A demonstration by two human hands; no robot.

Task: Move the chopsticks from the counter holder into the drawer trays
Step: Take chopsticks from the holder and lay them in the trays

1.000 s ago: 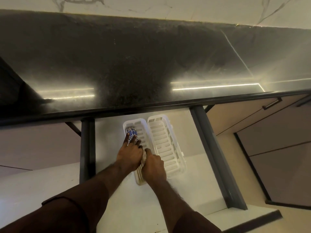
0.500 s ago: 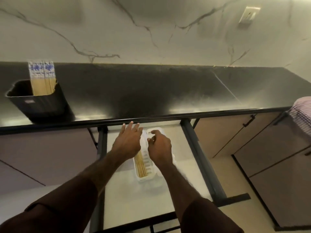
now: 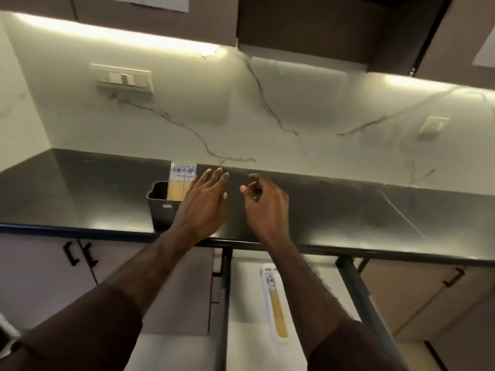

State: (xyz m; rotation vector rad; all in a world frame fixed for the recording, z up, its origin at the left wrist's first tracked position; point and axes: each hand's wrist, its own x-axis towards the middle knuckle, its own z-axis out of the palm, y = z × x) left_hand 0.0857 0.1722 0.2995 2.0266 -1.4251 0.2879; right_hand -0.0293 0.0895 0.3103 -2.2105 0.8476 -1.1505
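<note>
Head cam, left hand grip wide w/ nothing, right hand loosely curled, empty, near chopsticks.

Both hands have risen from the drawer tray to above the counter: left hand, fingers spread, beside the holder at 9 o'clock; right hand loosely curled, empty.

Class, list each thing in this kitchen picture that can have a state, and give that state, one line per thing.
Drawer: open.
Tray: in the drawer, holds chopsticks.
Holder: upright on the counter, chopsticks standing in it.
Left hand: open, empty, beside the holder.
Right hand: fingers loosely curled, empty.
Cabinet doors: shut.
Under-cabinet lights: on.
</note>
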